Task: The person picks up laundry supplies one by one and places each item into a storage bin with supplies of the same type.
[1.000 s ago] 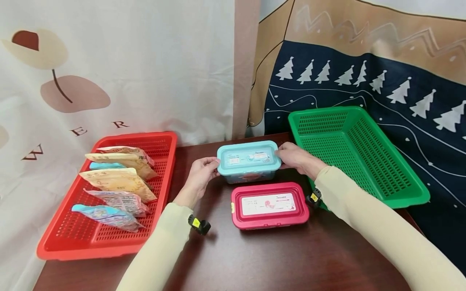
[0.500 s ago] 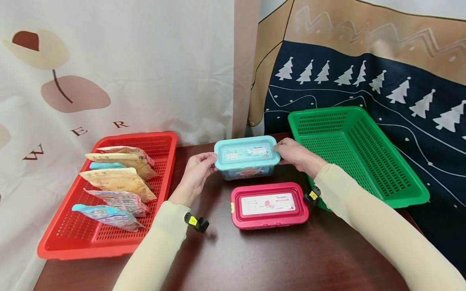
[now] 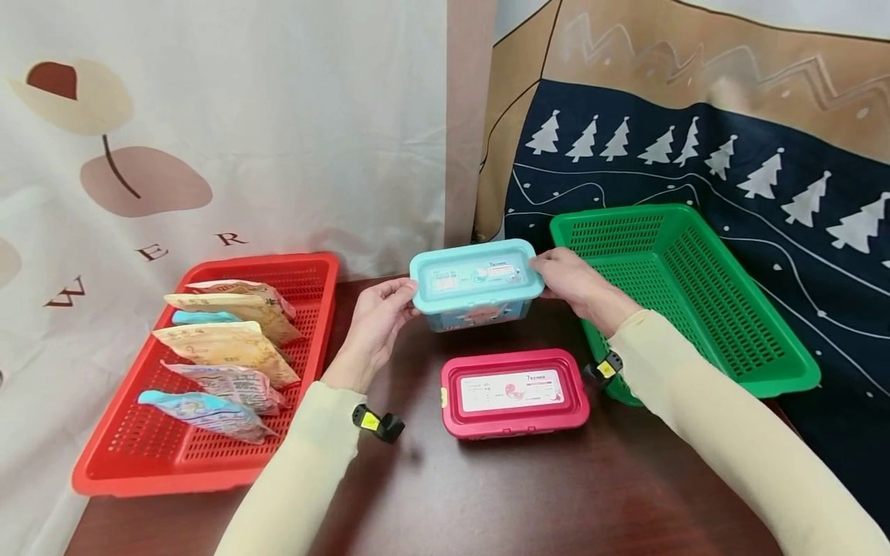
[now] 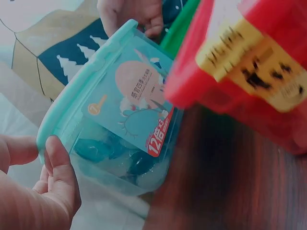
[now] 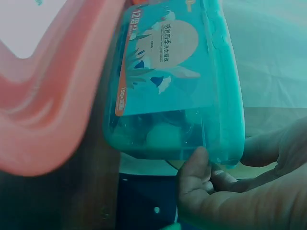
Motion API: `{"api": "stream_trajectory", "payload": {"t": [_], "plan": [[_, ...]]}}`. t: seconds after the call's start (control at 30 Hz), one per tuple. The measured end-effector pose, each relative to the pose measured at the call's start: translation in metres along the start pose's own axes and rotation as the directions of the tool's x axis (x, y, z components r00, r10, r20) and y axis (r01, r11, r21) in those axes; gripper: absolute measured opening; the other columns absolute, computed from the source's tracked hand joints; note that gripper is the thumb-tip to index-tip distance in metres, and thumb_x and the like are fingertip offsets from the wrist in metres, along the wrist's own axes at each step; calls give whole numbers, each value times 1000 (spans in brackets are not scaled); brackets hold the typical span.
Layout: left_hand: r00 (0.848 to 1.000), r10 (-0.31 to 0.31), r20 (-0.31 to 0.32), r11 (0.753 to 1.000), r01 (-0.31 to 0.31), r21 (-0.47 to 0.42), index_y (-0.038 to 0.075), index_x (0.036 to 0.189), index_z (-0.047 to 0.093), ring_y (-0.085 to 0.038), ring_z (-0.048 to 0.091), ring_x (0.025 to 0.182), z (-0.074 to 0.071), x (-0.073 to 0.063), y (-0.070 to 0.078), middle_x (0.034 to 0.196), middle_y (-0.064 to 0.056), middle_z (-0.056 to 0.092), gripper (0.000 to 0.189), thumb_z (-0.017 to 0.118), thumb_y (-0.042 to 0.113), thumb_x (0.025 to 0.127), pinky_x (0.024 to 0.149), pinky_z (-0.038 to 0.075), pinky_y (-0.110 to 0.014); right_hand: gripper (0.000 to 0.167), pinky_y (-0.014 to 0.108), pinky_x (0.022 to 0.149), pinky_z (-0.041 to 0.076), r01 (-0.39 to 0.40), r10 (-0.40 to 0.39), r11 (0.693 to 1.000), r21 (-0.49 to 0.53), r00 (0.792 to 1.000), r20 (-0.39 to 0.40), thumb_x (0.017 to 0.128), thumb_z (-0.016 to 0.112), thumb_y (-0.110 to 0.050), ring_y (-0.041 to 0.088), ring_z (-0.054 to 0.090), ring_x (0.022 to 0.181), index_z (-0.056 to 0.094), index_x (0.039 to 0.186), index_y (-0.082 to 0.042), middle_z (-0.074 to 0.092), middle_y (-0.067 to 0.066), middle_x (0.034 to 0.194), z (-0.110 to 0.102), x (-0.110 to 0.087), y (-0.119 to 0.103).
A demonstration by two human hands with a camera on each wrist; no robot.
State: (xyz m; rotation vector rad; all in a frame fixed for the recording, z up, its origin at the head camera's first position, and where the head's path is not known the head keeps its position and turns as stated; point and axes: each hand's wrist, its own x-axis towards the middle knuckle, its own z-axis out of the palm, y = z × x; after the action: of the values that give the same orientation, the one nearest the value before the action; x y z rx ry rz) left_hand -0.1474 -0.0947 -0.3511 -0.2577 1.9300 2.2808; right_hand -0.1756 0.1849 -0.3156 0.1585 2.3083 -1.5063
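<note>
A light-blue laundry pod box [image 3: 477, 284] with its lid on hangs over the back of the table, its right end slightly higher. My left hand [image 3: 378, 324] pinches the left end of the lid rim, and my right hand [image 3: 577, 286] grips the right end. In the left wrist view, the left thumb and fingers [image 4: 60, 167] hold the lid's corner, and blue pods [image 4: 93, 149] show through the clear wall. The right wrist view has the right thumb [image 5: 194, 165] under the lid edge. A pink-red lidded box [image 3: 514, 392] lies on the table in front.
On the left stands a red basket [image 3: 313, 340] with several upright packets [image 3: 215, 351]. A green basket [image 3: 786, 371] is at the right, close by my right forearm. Curtains [image 3: 375, 139] hang behind the dark wooden table [image 3: 487, 494].
Both hands have raised the blue box and moved it slightly back. Its right end has tipped upward. The pink-red box and both baskets have stayed where they were.
</note>
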Motion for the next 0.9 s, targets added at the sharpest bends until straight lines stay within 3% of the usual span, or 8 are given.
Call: {"api": "stream_trajectory", "payload": {"t": [0.27, 0.7, 0.9], "plan": [[1000, 30, -6, 997, -31, -64, -7, 130, 60, -17, 61, 85, 13, -7, 11, 111, -11, 61, 33, 64, 14, 104, 81, 56, -22, 52, 44, 109, 44, 45, -44, 999, 4, 998, -43, 113, 37, -24, 30, 51, 116, 36, 153, 10, 48, 22, 144, -13, -6, -10], [997, 76, -7, 992, -76, -99, 0, 133, 61, -19, 66, 94, 36, -21, 30, 121, -11, 64, 38, 68, 20, 101, 91, 56, -26, 50, 34, 89, 41, 147, -147, 989, -2, 987, -62, 114, 35, -27, 25, 48, 99, 43, 148, 9, 51, 19, 127, -36, -23, -20], [995, 95, 7, 989, -93, -118, 0, 133, 62, -20, 66, 95, 48, -23, 36, 123, -12, 64, 37, 68, 19, 102, 92, 56, -26, 55, 30, 87, 41, 166, -165, 986, 0, 984, -63, 114, 34, -32, 22, 49, 99, 40, 151, 9, 52, 18, 130, -49, -30, -21]]}}
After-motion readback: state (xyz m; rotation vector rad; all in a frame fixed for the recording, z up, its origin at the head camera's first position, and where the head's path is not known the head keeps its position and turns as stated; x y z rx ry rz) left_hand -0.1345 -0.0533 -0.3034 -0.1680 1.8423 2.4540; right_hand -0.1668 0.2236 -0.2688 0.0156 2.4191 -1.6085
